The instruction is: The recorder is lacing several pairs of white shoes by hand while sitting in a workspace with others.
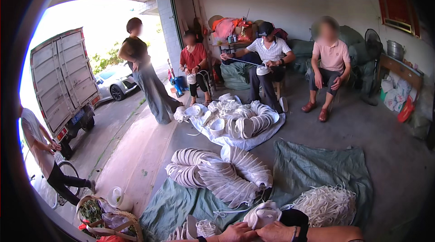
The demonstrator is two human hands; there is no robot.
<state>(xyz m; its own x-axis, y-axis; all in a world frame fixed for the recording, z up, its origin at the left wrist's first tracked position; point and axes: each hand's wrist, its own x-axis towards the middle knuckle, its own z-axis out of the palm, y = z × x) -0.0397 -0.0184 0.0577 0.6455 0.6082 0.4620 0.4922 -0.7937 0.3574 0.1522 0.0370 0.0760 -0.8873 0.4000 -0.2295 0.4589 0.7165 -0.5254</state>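
Note:
Low in the picture, my left hand (236, 233) and my right hand (276, 231) meet at a white shoe (263, 213). Fingers of both are closed at its near edge, and what they pinch there is too small to make out. Just left of my hands sit a few more white shoes (207, 228). To the right lies a heap of loose white shoelaces (327, 203). Beyond my hands, white shoes (222, 176) are nested in long curved rows on a green sheet (170, 202).
A white sheet (265, 138) farther out carries more white shoes (247, 126). Around it are two seated people working on shoes, another seated person (333, 53) and one standing (142, 69). A basket (97, 217) stands lower left. Outside are a truck (63, 88) and a car (115, 81).

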